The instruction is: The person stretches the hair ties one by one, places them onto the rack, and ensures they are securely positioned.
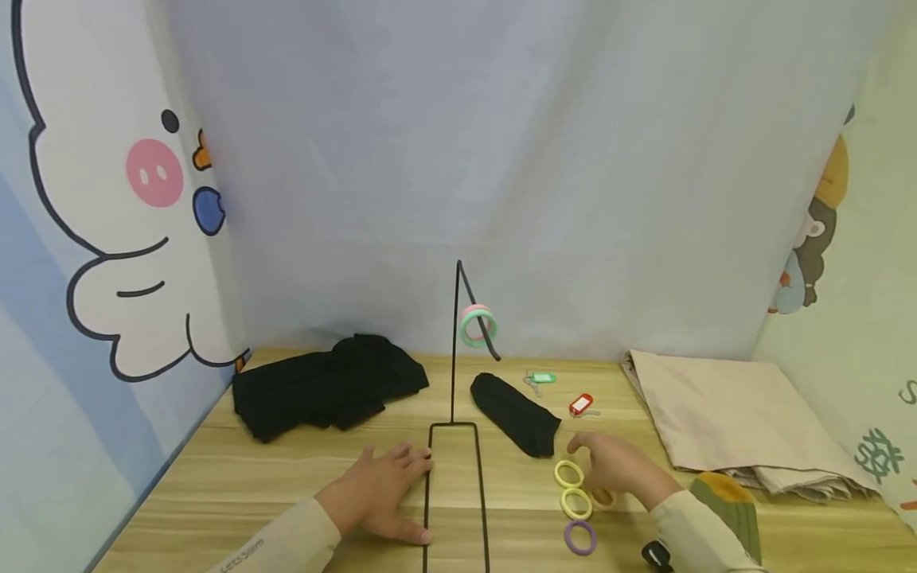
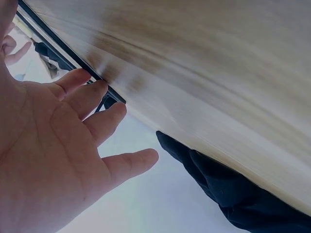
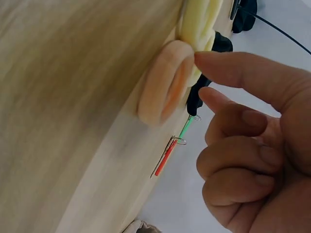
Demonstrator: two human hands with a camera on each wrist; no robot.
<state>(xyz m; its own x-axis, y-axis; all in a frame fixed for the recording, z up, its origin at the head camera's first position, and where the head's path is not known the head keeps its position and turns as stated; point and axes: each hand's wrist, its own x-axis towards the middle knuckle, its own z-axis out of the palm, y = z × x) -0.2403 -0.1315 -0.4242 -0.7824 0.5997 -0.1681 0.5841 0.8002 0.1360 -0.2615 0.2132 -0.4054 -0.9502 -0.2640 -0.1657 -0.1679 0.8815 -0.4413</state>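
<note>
The left hand (image 1: 381, 493) is splayed, the right hand (image 1: 618, 464) partly curled

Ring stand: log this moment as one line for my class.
left hand touching ring stand base; right hand near orange ring; stand arm: pink ring, green ring; table: two yellow rings, purple ring

Black cloth (image 1: 322, 390) rear left on table (image 1: 215, 469); small black fabric (image 1: 516, 415) near green tag (image 1: 543, 378), red tag (image 1: 581, 404); beige cloth (image 1: 731, 414) right.

Rings (image 1: 576, 518) lie right of the stand (image 1: 454, 358), key tags (image 1: 581, 404) behind them, a cloth (image 1: 731, 414) farther right.
</note>
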